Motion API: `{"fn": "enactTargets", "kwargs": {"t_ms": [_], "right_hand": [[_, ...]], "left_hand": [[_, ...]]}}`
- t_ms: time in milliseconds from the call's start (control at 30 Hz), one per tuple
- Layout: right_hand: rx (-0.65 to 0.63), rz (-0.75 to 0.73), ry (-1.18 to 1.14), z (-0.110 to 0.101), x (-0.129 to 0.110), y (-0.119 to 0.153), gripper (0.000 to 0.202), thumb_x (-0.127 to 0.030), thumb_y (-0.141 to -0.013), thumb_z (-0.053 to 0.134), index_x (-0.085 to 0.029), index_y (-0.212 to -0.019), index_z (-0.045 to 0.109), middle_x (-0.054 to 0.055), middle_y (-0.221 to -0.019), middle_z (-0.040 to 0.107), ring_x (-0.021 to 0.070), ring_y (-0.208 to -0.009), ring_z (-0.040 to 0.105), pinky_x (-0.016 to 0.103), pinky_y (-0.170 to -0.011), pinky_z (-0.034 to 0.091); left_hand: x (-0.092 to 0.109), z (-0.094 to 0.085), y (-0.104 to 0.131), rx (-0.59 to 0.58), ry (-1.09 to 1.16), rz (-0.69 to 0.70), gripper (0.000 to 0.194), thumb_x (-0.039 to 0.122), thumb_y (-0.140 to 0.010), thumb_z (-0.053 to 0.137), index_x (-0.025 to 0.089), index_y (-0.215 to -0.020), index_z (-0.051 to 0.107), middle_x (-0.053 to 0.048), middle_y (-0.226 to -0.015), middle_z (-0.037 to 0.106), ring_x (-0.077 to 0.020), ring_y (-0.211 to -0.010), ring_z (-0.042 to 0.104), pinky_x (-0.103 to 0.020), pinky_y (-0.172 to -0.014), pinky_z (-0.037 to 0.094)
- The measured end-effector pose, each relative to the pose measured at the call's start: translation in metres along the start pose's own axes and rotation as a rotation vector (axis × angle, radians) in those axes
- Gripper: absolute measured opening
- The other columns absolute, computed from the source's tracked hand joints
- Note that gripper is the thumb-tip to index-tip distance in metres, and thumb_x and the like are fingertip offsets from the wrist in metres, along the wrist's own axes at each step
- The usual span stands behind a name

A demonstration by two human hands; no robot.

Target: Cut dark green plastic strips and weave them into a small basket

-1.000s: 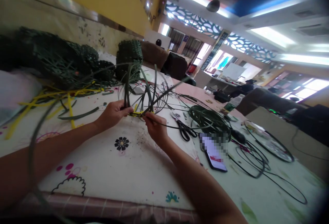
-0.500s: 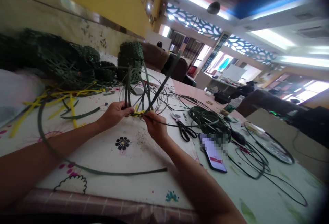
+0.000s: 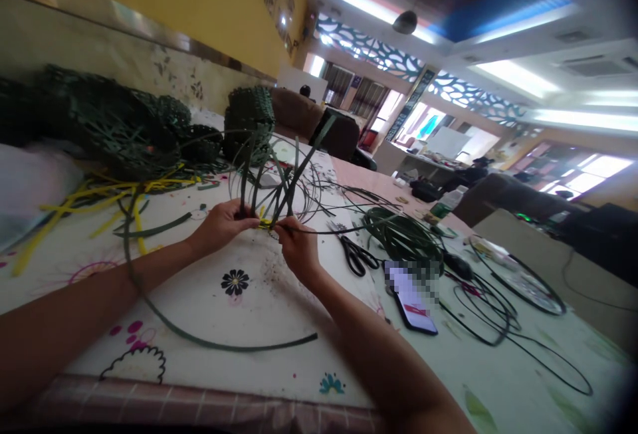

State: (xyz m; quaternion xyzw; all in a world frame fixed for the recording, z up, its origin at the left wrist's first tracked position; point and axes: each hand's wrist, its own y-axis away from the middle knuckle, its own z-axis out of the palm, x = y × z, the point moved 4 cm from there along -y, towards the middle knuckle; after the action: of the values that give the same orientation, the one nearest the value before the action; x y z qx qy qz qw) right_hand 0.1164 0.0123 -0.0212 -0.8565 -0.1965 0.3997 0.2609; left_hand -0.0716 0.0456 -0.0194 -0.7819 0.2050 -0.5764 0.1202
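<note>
Between my hands is a half-woven basket [image 3: 266,222] with a small yellow base and dark green strips rising from it. My left hand [image 3: 230,218] is closed on its left side, thumb laid along the edge. On the right side, my right hand [image 3: 297,238] pinches the edge where a thin green strip [image 3: 339,231] runs out towards the coil. One long green strip [image 3: 219,346] arcs down over my left forearm and ends above the tablecloth. Fingertips of both hands are partly hidden by the weave.
Finished-looking green baskets [image 3: 248,125] stand at the back left, near loose yellow strips [image 3: 119,193]. Right of my hands lie black-handled scissors [image 3: 356,256], a phone [image 3: 411,301] and a coil of green strip [image 3: 399,238]. A bottle [image 3: 448,201] stands farther back.
The upright strips have shifted and swung slightly left. The long loose strip's left curve has moved to the right. Both hands keep their hold, and the whole view has shifted slightly.
</note>
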Motion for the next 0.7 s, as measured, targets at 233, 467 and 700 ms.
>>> {"fn": "enactTargets", "kwargs": {"t_ms": [233, 467, 700], "right_hand": [[-0.045, -0.071, 0.109, 0.001, 0.005, -0.002, 0.01, -0.022, -0.092, 0.06, -0.022, -0.089, 0.07, 0.004, -0.09, 0.075, 0.0185, -0.08, 0.069, 0.025, -0.074, 0.048], [-0.05, -0.062, 0.194, 0.002, -0.001, -0.004, 0.009, -0.021, -0.09, 0.057, -0.022, -0.085, 0.064, 0.004, -0.079, 0.071, 0.0195, -0.071, 0.064, 0.026, -0.065, 0.042], [-0.004, -0.033, 0.18, -0.001, 0.002, -0.016, 0.014, -0.021, -0.091, 0.057, -0.022, -0.077, 0.06, 0.001, -0.071, 0.066, 0.0176, -0.065, 0.059, 0.026, -0.061, 0.038]], "left_hand": [[-0.01, -0.001, -0.001, -0.014, 0.03, -0.091, 0.035, 0.048, -0.07, 0.075, 0.015, -0.08, 0.067, -0.004, -0.072, 0.07, -0.0169, -0.067, 0.063, -0.029, -0.066, 0.049], [-0.01, -0.005, -0.003, -0.001, -0.147, 0.031, 0.031, 0.047, -0.079, 0.069, 0.017, -0.087, 0.066, -0.003, -0.077, 0.068, -0.0176, -0.07, 0.061, -0.028, -0.065, 0.047], [0.025, -0.015, 0.01, 0.253, -0.431, 0.347, 0.022, 0.04, -0.087, 0.064, 0.019, -0.081, 0.058, -0.003, -0.082, 0.061, -0.0131, -0.061, 0.049, -0.028, -0.066, 0.043]]}}
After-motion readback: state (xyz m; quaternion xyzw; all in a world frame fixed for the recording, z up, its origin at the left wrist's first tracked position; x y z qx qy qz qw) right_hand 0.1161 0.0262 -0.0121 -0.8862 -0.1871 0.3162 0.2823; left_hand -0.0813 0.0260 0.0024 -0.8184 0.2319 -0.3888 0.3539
